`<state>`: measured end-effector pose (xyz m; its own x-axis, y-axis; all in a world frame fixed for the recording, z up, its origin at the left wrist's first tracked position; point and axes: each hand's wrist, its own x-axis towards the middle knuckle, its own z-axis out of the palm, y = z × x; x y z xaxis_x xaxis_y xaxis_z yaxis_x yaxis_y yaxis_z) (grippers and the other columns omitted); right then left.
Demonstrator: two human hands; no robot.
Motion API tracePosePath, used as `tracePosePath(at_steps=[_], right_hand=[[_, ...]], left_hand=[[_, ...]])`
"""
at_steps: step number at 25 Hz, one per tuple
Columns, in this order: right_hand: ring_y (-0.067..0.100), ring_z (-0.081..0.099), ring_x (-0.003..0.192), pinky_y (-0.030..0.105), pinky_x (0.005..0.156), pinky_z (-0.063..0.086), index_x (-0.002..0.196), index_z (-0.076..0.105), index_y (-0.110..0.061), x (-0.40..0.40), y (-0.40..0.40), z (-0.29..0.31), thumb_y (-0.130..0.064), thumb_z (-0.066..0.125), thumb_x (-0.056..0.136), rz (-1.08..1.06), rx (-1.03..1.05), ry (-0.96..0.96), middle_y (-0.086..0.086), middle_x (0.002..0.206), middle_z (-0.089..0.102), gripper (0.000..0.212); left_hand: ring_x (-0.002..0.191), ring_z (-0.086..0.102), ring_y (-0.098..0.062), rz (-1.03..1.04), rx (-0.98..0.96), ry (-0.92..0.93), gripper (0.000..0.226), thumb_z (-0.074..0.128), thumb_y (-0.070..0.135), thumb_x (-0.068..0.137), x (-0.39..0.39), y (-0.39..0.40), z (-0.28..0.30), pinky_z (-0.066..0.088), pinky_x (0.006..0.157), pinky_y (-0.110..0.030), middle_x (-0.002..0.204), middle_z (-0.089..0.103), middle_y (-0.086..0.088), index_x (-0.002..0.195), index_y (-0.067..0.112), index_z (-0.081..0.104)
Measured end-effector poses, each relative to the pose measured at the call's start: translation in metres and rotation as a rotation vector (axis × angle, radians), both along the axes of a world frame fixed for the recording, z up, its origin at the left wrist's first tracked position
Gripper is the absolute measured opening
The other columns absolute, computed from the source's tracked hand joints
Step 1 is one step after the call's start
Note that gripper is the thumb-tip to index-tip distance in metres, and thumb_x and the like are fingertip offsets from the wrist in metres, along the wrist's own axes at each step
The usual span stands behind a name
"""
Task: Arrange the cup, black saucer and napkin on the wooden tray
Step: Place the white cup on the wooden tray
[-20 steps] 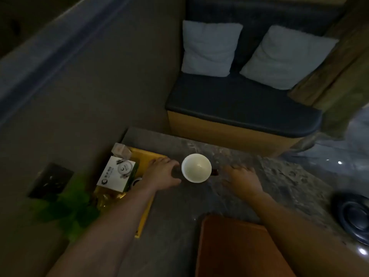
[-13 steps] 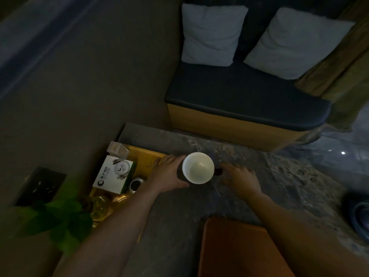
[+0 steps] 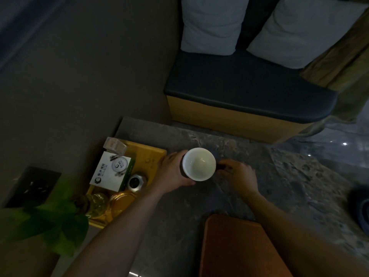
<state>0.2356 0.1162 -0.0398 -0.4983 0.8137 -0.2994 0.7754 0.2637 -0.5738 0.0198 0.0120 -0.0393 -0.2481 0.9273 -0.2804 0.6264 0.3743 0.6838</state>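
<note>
Head view shows one white cup (image 3: 199, 164) mid-table (image 3: 279, 176), left hand (image 3: 175, 172) wrapped around its 9 o'clock side. Right hand (image 3: 236, 173) curls at its 3 o'clock side; what it pinches I cannot tell. One wooden tray (image 3: 239, 246) lies at 6 o'clock, bare stone between. One yellow tray (image 3: 153, 154) crowds 9 o'clock.

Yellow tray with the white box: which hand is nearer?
Left. The left hand sits right at the yellow tray's near corner, wrapped on the white cup's left side. The right hand is beyond the cup, farther from that tray.
</note>
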Motion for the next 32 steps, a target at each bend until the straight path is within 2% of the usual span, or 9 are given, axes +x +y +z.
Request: tracePosePath(at_steps=[8, 14, 20, 26, 30, 32], right_hand=[[0.017, 0.065, 0.101, 0.055, 0.093, 0.049, 0.109, 0.068, -0.032, 0.000, -0.003, 0.006, -0.027, 0.065, 0.090, -0.008, -0.002, 0.012, -0.006, 0.107, 0.073, 0.020], [0.013, 0.066, 0.094, 0.048, 0.084, 0.054, 0.105, 0.070, -0.033, 0.012, -0.015, 0.015, -0.025, 0.068, 0.087, -0.025, 0.052, 0.062, -0.008, 0.102, 0.074, 0.020], [0.022, 0.061, 0.105, 0.052, 0.091, 0.049, 0.107, 0.068, -0.038, 0.031, -0.034, 0.022, -0.031, 0.067, 0.088, -0.011, 0.047, 0.043, -0.010, 0.107, 0.072, 0.020], [0.014, 0.065, 0.090, 0.047, 0.087, 0.053, 0.101, 0.071, -0.034, 0.056, -0.061, 0.030, -0.029, 0.070, 0.086, -0.039, 0.096, 0.081, -0.009, 0.098, 0.075, 0.016], [0.017, 0.065, 0.094, 0.044, 0.088, 0.052, 0.102, 0.072, -0.031, 0.076, -0.082, 0.036, -0.028, 0.070, 0.086, -0.071, 0.061, 0.095, -0.006, 0.100, 0.074, 0.016], [0.018, 0.064, 0.096, 0.044, 0.085, 0.054, 0.102, 0.072, -0.029, 0.086, -0.093, 0.038, -0.026, 0.071, 0.085, -0.097, 0.057, 0.114, -0.004, 0.101, 0.074, 0.017]], left_hand=[[0.125, 0.048, -0.017, 0.023, 0.025, -0.006, 0.092, 0.088, 0.050, 0.051, 0.008, -0.003, 0.015, 0.041, 0.104, -0.055, 0.133, 0.055, 0.009, 0.128, 0.048, 0.037], [0.125, 0.046, -0.016, 0.038, 0.041, -0.016, 0.092, 0.090, 0.043, 0.053, 0.018, -0.016, 0.030, 0.040, 0.104, -0.055, 0.133, 0.053, 0.009, 0.126, 0.051, 0.034], [0.126, 0.048, -0.013, 0.036, 0.070, -0.057, 0.090, 0.089, 0.045, 0.055, 0.036, -0.038, 0.041, 0.043, 0.104, -0.054, 0.135, 0.054, 0.011, 0.129, 0.049, 0.037], [0.126, 0.047, -0.013, 0.026, 0.096, -0.082, 0.088, 0.085, 0.050, 0.055, 0.061, -0.062, 0.051, 0.044, 0.103, -0.053, 0.136, 0.053, 0.009, 0.126, 0.057, 0.033], [0.126, 0.049, -0.013, 0.021, 0.097, -0.115, 0.087, 0.088, 0.046, 0.057, 0.080, -0.076, 0.051, 0.046, 0.102, -0.052, 0.135, 0.055, 0.008, 0.130, 0.043, 0.042], [0.124, 0.050, -0.011, 0.030, 0.098, -0.125, 0.087, 0.089, 0.045, 0.057, 0.088, -0.083, 0.050, 0.047, 0.101, -0.049, 0.134, 0.056, 0.009, 0.130, 0.043, 0.042]])
